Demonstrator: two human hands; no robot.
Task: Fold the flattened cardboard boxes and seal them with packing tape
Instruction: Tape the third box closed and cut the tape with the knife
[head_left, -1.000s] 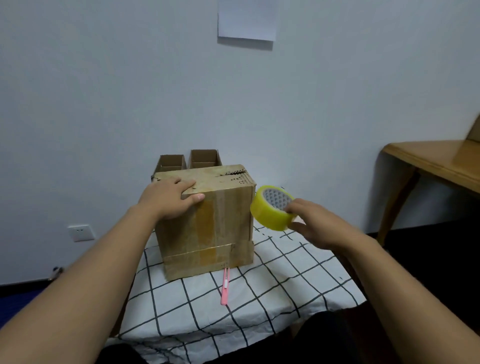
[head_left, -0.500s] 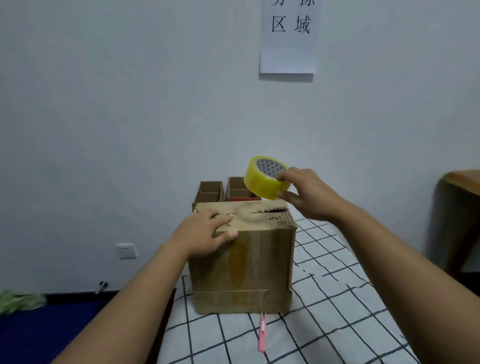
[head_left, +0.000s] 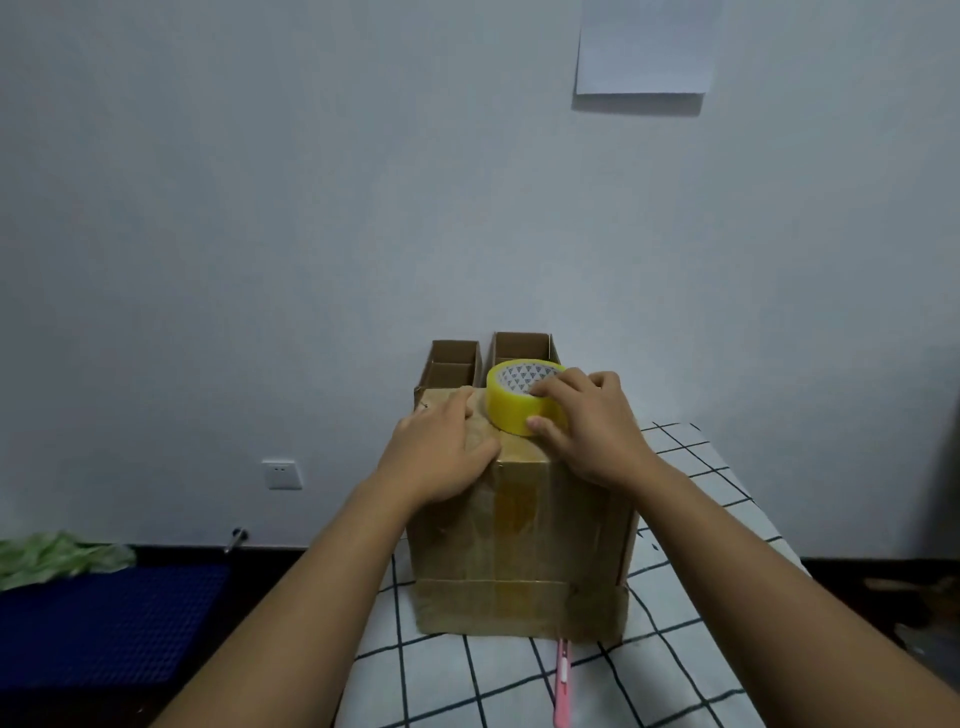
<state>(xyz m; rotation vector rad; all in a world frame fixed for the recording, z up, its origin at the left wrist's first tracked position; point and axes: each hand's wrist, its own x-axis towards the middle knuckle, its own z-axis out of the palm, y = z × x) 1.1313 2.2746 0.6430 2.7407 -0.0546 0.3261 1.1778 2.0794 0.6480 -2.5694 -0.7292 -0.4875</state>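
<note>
A folded brown cardboard box (head_left: 519, 551) stands upright on the checked cloth, its front and base edge showing old tape. My left hand (head_left: 441, 454) presses flat on the top near the left front edge, fingers fairly straight. My right hand (head_left: 592, 426) grips a yellow roll of packing tape (head_left: 511, 402), which lies on the top of the box, thumb against its side and fingers over its rim. The box top is mostly hidden by both hands.
Two small open cardboard boxes (head_left: 454, 361) stand behind the big box against the wall. A pink utility knife (head_left: 562, 686) lies on the checked cloth (head_left: 675, 649) in front. A blue mat (head_left: 104, 623) and green cloth lie at lower left.
My right hand has brought the tape roll from the right of the box up and down onto its top. My left hand has stayed on the box top. The camera has shifted.
</note>
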